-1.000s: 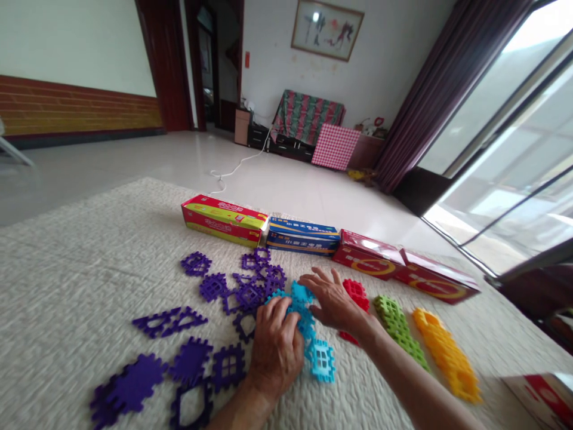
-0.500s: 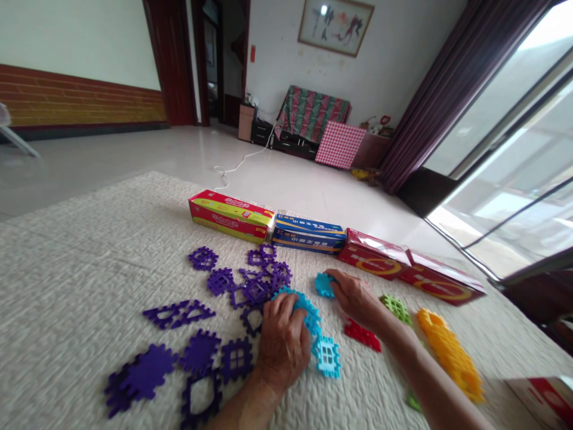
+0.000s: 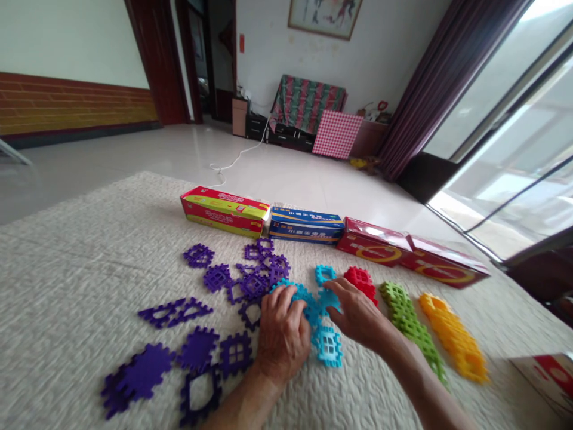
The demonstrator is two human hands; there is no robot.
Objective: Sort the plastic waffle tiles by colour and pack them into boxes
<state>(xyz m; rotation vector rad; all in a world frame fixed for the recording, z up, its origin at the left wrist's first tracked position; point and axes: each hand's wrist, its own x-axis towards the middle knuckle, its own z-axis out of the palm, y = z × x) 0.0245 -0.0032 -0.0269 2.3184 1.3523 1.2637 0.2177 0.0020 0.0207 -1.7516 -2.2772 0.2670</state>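
Note:
My left hand [image 3: 284,331] curls its fingers over overlapping light blue interlocking building pieces [image 3: 308,297]; its palm hides part of them. My right hand [image 3: 360,310] has its fingers and thumb on either side of a solid light blue piece [image 3: 329,302] just right of that group. Beyond it lies a light blue piece with a round opening [image 3: 321,279]. A light blue window-shaped piece [image 3: 329,346] rests nearer me. Red pieces [image 3: 358,278] lie beyond my right hand, partly covered by it.
Purple pieces [image 3: 199,348] spread over the quilted mat [image 3: 89,257] at left. Green pieces [image 3: 409,319] and yellow pieces [image 3: 452,334] form rows at right. A red-yellow box [image 3: 224,212], a blue box [image 3: 307,226] and dark red boxes [image 3: 376,242] line the back.
My right hand has come back toward me and closer to my left hand, uncovering more red and green pieces. My left hand stays on the light blue pieces. The view has shifted slightly.

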